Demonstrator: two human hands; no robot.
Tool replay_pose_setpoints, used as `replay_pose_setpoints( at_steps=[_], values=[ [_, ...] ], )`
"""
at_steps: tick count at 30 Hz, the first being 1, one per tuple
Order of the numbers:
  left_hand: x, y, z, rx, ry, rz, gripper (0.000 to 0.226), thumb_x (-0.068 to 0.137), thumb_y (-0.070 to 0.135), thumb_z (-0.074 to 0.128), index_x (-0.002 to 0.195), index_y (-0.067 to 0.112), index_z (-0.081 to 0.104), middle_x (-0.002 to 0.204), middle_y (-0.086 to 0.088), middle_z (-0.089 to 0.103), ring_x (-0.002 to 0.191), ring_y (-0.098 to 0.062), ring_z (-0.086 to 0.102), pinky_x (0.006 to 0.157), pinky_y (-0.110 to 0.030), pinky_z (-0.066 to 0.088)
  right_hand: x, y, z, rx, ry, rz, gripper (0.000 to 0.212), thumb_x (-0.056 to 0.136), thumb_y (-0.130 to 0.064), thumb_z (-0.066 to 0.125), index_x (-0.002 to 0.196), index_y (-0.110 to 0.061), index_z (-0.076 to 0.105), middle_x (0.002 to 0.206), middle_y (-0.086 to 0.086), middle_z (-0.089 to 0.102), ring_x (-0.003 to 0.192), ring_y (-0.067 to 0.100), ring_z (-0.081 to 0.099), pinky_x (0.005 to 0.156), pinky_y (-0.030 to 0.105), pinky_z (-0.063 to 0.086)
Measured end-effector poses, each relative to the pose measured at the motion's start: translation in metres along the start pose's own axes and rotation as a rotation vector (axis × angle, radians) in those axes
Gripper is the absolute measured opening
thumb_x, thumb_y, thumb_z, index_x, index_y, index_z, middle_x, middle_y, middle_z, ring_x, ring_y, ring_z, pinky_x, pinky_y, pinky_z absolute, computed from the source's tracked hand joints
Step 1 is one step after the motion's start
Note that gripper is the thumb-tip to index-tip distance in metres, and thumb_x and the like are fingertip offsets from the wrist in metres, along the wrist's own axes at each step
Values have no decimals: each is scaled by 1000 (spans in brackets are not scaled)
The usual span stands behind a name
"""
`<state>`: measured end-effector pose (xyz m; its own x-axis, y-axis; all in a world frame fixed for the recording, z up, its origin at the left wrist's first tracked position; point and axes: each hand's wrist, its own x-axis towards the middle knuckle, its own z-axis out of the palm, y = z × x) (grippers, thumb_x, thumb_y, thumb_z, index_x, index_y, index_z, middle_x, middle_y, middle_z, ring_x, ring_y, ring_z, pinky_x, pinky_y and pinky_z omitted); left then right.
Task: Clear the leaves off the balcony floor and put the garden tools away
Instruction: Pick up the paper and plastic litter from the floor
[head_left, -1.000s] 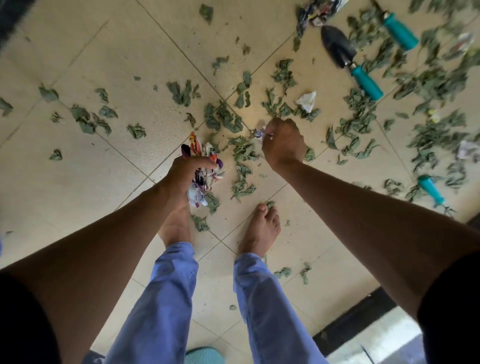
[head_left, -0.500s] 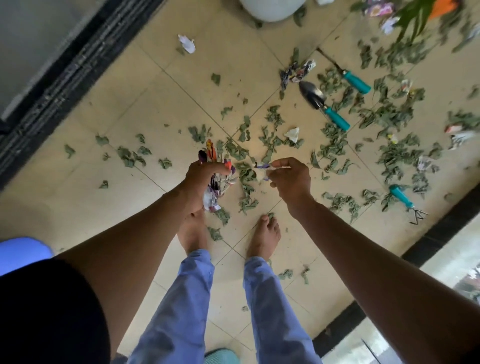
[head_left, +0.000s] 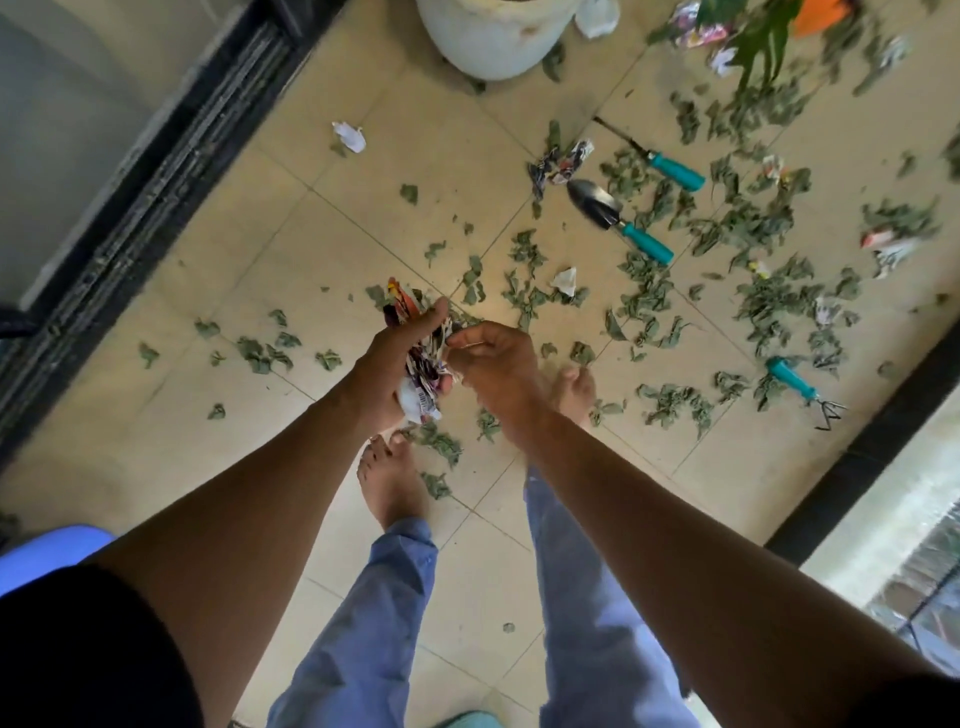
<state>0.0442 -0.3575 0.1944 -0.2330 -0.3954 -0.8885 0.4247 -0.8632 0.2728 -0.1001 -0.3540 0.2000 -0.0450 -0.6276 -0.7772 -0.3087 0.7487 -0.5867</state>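
My left hand (head_left: 387, 358) grips a crumpled bundle of colourful paper scraps (head_left: 423, 387) above the floor. My right hand (head_left: 496, 364) is against that bundle, fingers curled and pinching a small scrap into it. Green leaves (head_left: 644, 291) lie scattered over the beige tiles, thickest at the right. Three teal-handled garden tools lie among them: a trowel (head_left: 618, 221), a thin pronged tool (head_left: 657, 156) and a small hand rake (head_left: 802, 387).
A white pot (head_left: 488, 36) stands at the top centre, with a green plant (head_left: 763, 31) to its right. White paper bits (head_left: 350, 136) and coloured wrappers (head_left: 561, 163) lie on the floor. A black door track (head_left: 140, 208) runs along the left; a dark ledge (head_left: 883, 441) borders the right. My bare feet stand below my hands.
My right hand has lifted a small scrap from the floor and brought it left to the bundle in my left hand. The view has risen and pulled back, showing the pot and door track.
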Motion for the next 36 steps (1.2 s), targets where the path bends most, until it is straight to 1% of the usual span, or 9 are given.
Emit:
replay_pose_setpoints(
  at_steps=[3,6,9,11,15,18,23,31,36],
  values=[
    [62,-50,-64,-223,226,-201,10,99,24,62,104,16,60,93,-16,68,84,-31,67,78,-42,54,12,18,-9,-102,-44,-62,18,85,-12,81,75,-23,71,73,1,77,62,18,75,73,46,62],
    [106,-179,-101,258,452,73,15,102,18,40,105,8,51,90,-24,66,81,-43,66,70,-44,50,34,40,-32,-206,-45,-64,12,87,-16,76,78,-21,71,67,-10,72,62,-3,69,73,30,61],
    [96,-66,-6,-209,13,-180,24,105,20,51,89,6,61,72,-6,72,70,-22,70,56,-24,49,70,61,-61,-396,131,-48,11,85,-42,60,90,-42,71,75,-18,70,74,-1,66,74,24,55],
    [112,-60,34,-39,162,-22,11,94,5,62,101,0,69,87,-14,72,80,-28,65,58,-25,54,100,75,-82,-434,195,-1,18,81,-36,55,86,-50,65,81,-17,71,80,9,68,74,25,53],
    [141,-66,52,63,191,-61,28,85,5,69,112,-1,70,98,-21,64,76,-28,61,59,-27,53,160,82,-122,-555,275,-15,27,89,-15,55,104,-34,67,100,-10,72,88,15,65,68,24,42],
    [165,-70,51,28,189,-74,18,84,6,70,102,5,72,90,-17,66,76,-28,63,62,-29,53,208,89,-141,-708,255,-46,18,94,-19,55,103,-28,68,105,-2,72,95,23,67,72,27,45],
    [195,-68,38,-4,190,-80,43,75,13,74,116,5,68,92,-17,65,74,-27,62,65,-30,51,258,100,-148,-891,141,-103,33,88,-34,72,117,-30,59,122,5,54,107,29,61,73,31,42],
    [200,-53,44,-47,226,-49,21,90,3,65,111,4,67,95,-17,65,71,-25,64,59,-30,52,277,88,-154,-888,202,-166,10,92,-23,63,101,-24,67,111,3,67,102,27,64,72,29,42],
    [190,-42,70,-35,245,-49,30,89,3,67,119,3,67,98,-16,67,75,-24,66,61,-31,54,264,75,-174,-812,213,-101,18,93,-17,57,98,-24,72,101,4,75,94,29,69,71,28,47]
  ],
)
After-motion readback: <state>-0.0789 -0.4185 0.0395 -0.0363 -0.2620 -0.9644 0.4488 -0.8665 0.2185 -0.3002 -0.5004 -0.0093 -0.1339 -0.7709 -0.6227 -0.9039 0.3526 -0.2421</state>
